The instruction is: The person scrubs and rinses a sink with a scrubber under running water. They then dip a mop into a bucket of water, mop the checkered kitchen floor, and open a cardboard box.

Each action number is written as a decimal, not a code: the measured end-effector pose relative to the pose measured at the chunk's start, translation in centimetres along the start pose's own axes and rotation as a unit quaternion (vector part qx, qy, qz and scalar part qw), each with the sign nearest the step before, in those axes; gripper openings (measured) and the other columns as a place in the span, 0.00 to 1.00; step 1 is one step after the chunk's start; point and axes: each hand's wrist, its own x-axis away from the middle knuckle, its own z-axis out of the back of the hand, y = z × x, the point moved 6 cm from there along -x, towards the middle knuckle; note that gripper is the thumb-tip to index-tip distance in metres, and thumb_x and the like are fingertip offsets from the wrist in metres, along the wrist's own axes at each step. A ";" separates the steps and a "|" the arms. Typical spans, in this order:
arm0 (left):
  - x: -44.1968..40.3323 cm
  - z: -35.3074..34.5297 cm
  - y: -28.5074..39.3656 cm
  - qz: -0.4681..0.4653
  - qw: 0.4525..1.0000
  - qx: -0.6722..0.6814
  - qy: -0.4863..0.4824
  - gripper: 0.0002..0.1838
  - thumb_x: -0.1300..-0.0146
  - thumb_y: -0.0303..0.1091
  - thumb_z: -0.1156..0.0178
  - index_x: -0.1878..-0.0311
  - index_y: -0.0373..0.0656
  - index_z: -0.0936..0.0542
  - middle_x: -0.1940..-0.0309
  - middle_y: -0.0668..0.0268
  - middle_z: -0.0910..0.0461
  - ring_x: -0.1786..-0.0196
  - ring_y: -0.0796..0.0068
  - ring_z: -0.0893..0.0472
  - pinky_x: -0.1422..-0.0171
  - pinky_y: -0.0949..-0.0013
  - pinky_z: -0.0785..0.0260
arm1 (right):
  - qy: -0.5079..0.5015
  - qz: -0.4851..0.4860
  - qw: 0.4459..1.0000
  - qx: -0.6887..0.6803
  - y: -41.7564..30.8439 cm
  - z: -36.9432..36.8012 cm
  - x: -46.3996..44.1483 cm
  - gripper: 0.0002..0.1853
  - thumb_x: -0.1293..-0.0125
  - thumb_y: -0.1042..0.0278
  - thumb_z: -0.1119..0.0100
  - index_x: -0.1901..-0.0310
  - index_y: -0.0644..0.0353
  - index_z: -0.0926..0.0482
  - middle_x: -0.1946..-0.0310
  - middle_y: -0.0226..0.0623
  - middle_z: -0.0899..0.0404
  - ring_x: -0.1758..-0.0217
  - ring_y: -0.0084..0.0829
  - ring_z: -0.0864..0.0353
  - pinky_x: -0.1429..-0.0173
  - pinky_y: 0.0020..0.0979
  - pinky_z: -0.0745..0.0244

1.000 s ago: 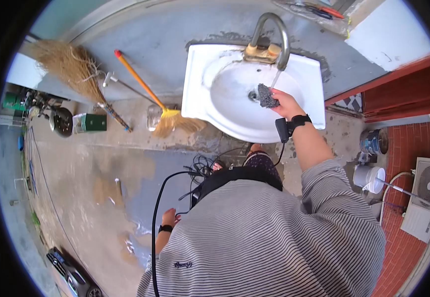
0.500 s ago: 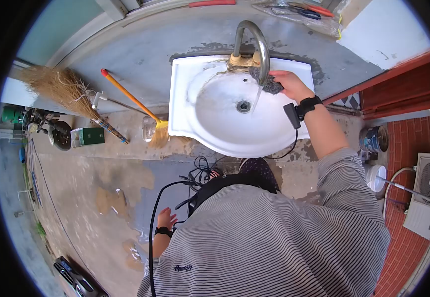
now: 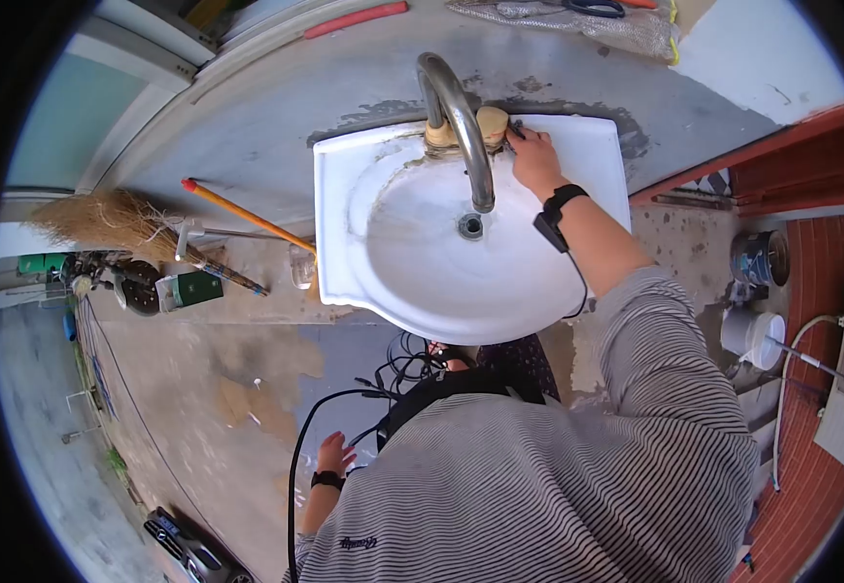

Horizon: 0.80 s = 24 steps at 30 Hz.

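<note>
My right hand [image 3: 535,160] is at the back of the white sink [image 3: 577,146], just right of the beige tap knob [image 3: 493,123]. Its fingers are closed on a dark grey scouring pad [image 3: 516,128], most of which they hide. Left of this hand, the curved metal faucet [image 3: 465,131] arches over the basin and its drain [image 3: 470,226]. I see no stream of water under the spout. My left hand [image 3: 332,454] hangs low beside my body, away from the sink, its fingers apart and holding nothing.
Black cables [image 3: 407,364] gather below the sink's front edge. An orange-handled broom [image 3: 247,212] and a straw broom [image 3: 135,228] lean at the left. On the right stand a white bucket [image 3: 754,337] and a dark bucket [image 3: 760,257]. A plastic bag [image 3: 577,27] lies behind the sink.
My right hand has moved with the scouring pad from under the spout to the back right of the faucet. The water stream no longer shows. My left hand stays low and open.
</note>
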 end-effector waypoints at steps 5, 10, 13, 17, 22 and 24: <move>-0.9 -1.6 1.2 -0.003 1.000 0.021 -0.017 0.22 0.41 0.35 0.51 0.43 0.46 0.35 0.52 0.64 0.32 0.56 0.63 0.26 0.62 0.62 0.30 | -0.063 0.159 0.985 -0.011 4.6 3.2 3.4 0.21 0.49 0.77 0.53 0.55 0.41 0.22 0.50 0.35 0.29 0.47 0.39 0.34 0.46 0.36 0.36; -0.2 -2.1 0.6 0.006 1.000 -0.003 -0.021 0.22 0.41 0.36 0.51 0.42 0.46 0.36 0.49 0.63 0.33 0.55 0.62 0.26 0.60 0.61 0.30 | -0.038 -0.002 0.998 -0.041 4.6 2.3 3.7 0.21 0.50 0.79 0.54 0.59 0.41 0.20 0.54 0.32 0.27 0.51 0.37 0.33 0.48 0.35 0.36; 0.1 -1.8 0.6 0.004 0.999 -0.031 -0.024 0.22 0.41 0.36 0.52 0.42 0.45 0.36 0.48 0.62 0.34 0.54 0.63 0.26 0.59 0.61 0.30 | 0.016 0.087 0.992 -0.094 1.9 3.4 0.9 0.20 0.50 0.79 0.54 0.60 0.42 0.19 0.59 0.32 0.24 0.54 0.39 0.31 0.48 0.36 0.35; -0.4 -0.5 0.4 0.021 1.000 0.002 -0.010 0.22 0.41 0.36 0.52 0.43 0.45 0.35 0.47 0.62 0.35 0.54 0.63 0.27 0.59 0.60 0.30 | 0.099 0.106 0.989 0.032 5.8 7.4 -2.1 0.21 0.49 0.76 0.55 0.57 0.40 0.21 0.56 0.34 0.26 0.53 0.39 0.32 0.48 0.37 0.35; -1.0 0.1 -1.1 0.008 0.999 -0.009 -0.037 0.23 0.42 0.37 0.51 0.43 0.46 0.36 0.48 0.62 0.35 0.55 0.63 0.26 0.59 0.60 0.30 | 0.022 -0.037 0.994 0.096 12.4 5.0 0.9 0.24 0.49 0.74 0.54 0.52 0.34 0.24 0.49 0.34 0.32 0.51 0.40 0.34 0.47 0.36 0.36; -1.0 -0.1 -1.5 0.002 0.998 -0.029 -0.059 0.23 0.42 0.37 0.50 0.43 0.46 0.36 0.48 0.62 0.34 0.55 0.63 0.26 0.59 0.59 0.30 | -0.021 -0.046 0.995 0.086 9.8 4.2 3.1 0.25 0.50 0.74 0.52 0.51 0.32 0.25 0.48 0.34 0.33 0.51 0.42 0.35 0.46 0.35 0.36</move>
